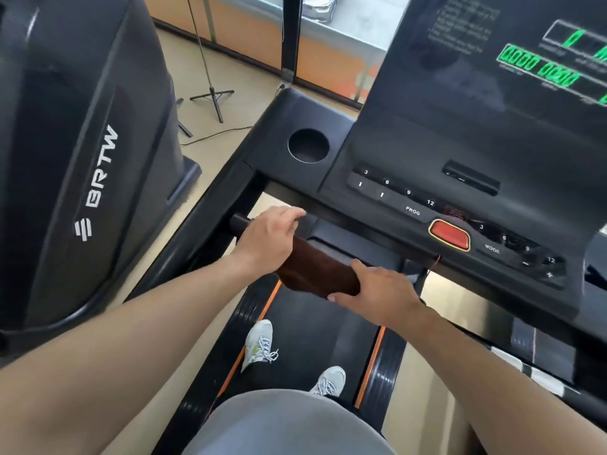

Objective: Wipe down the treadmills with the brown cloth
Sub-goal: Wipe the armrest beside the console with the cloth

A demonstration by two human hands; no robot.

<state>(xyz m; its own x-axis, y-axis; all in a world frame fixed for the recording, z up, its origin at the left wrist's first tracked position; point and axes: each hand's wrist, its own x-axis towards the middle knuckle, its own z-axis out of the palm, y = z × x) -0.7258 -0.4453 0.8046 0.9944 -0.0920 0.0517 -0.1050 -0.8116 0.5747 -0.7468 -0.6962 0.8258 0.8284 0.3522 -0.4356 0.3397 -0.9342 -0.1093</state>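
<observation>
The brown cloth is wrapped over the treadmill's black front handlebar, below the console. My left hand grips the cloth's left end on the bar, fingers curled over the top. My right hand grips the cloth's right end, thumb underneath. The bar's bare left tip sticks out beyond my left hand. I stand on the treadmill belt in white shoes.
A second dark treadmill housing marked BRTW stands close on the left. The console has a cup holder, a red stop button and a lit green display. A tripod stand and cable lie on the floor beyond.
</observation>
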